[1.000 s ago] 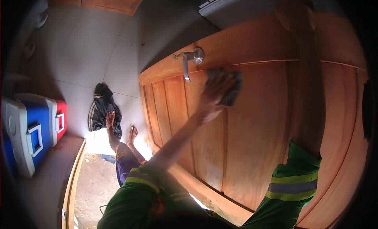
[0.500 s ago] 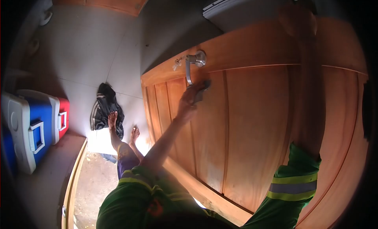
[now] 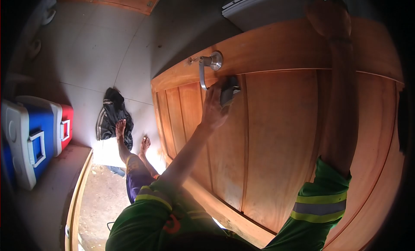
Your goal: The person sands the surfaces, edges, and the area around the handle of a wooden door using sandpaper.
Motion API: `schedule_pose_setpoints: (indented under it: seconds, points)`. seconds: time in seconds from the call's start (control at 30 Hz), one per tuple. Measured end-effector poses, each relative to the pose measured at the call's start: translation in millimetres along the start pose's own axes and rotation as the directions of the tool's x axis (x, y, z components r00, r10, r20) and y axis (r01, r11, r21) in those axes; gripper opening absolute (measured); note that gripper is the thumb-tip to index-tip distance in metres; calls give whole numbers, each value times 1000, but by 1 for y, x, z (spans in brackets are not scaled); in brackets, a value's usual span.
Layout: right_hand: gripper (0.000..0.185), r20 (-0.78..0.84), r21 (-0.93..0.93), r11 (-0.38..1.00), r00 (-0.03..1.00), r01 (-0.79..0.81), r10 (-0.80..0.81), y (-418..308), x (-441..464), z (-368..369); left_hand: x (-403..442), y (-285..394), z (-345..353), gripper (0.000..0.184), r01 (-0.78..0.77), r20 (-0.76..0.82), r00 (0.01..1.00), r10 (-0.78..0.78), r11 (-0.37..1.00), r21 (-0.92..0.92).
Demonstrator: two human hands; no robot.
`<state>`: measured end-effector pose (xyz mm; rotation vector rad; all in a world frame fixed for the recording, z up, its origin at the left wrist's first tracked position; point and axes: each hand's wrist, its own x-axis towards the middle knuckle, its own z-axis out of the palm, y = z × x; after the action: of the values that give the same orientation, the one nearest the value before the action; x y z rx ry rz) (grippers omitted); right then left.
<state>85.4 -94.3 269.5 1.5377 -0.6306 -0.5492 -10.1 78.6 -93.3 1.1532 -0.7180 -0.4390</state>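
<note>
A wooden door (image 3: 281, 134) with vertical panels fills the right half of the view. My left hand (image 3: 216, 106) is closed around a dark grey folded pad (image 3: 228, 92), against the panels just below the metal lever handle (image 3: 203, 71). Keys hang at the lock beside that handle. My right arm stretches up along the door, and my right hand (image 3: 329, 20) lies at its far edge, in shadow. Its fingers are hidden, and a small dark thing with a white spot shows just beyond it.
Blue (image 3: 41, 143) and red (image 3: 66, 125) coolers with white lids stand at left. A black cloth (image 3: 113, 112) lies on the tiled floor (image 3: 86, 48) under one bare foot (image 3: 121, 128). A wooden frame (image 3: 80, 199) runs along the lower left. Stacked grey panels (image 3: 259, 13) are behind the door.
My left hand moved left across the panels with the pad toward the handle, and now the pad is turned differently in its grip. My right hand has stayed at the door's far edge.
</note>
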Motion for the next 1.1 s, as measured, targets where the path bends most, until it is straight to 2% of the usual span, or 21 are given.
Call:
schedule_pose_setpoints:
  seconds: [0.03,0.13,0.17,0.23,0.27,0.33,0.37,0.47,0.53,0.57,0.67,0.77,0.8,0.9,0.97,1.07,1.1]
  points:
    - [21,20,11,1000,1000,-4,4,0,1,-1,4,3,-3,56,-50,10,999,50,998,36]
    - [21,21,19,1000,1000,-16,16,-1,2,-2,5,23,-8,60,36,21,999,-38,997,65]
    - [21,15,18,1000,1000,-18,18,-2,0,-3,6,24,-8,59,-13,8,1000,12,996,90]
    - [26,-274,-83,990,953,111,-130,8,9,31,12,21,-8,58,-113,-17,993,117,983,145]
    - [31,-405,-146,976,891,160,-207,11,13,43,9,21,-5,51,-98,-73,991,108,986,138]
    - [26,-189,-62,995,978,76,-87,6,4,21,1,20,2,37,-67,-178,980,87,991,120]
    - [25,-70,-30,999,997,29,-31,1,-1,9,-1,17,2,35,-21,-181,983,43,992,124]
    - [30,-127,-6,997,989,-76,75,-4,-6,2,2,12,0,28,84,-174,983,-61,988,126]
    - [32,-295,-13,999,955,-40,34,2,1,22,21,24,-9,23,127,-131,985,-109,982,141]
    - [33,-376,-12,1000,926,-23,17,3,3,29,34,29,-8,18,36,-168,986,-5,983,182]
    - [33,-352,168,980,921,-110,164,-4,-4,12,54,24,-9,18,-189,-67,970,234,895,404]
    - [32,-290,-4,1000,957,4,-5,7,5,30,55,26,-13,21,-330,-72,920,386,859,391]
    - [31,-245,11,1000,969,3,0,7,5,25,58,25,-12,22,-382,-82,893,442,843,378]
    - [29,-125,15,1000,992,8,-6,6,1,7,61,30,4,23,-423,-75,885,460,860,285]
    - [28,-80,-25,1000,997,7,-9,5,3,9,63,25,2,23,-430,-36,882,471,832,352]
    - [26,-193,-57,998,981,13,-24,-1,-9,4,63,15,3,26,-415,-52,876,479,806,422]
    - [26,-176,-59,997,983,49,-58,-1,-9,8,56,10,3,27,-395,-72,880,470,806,440]
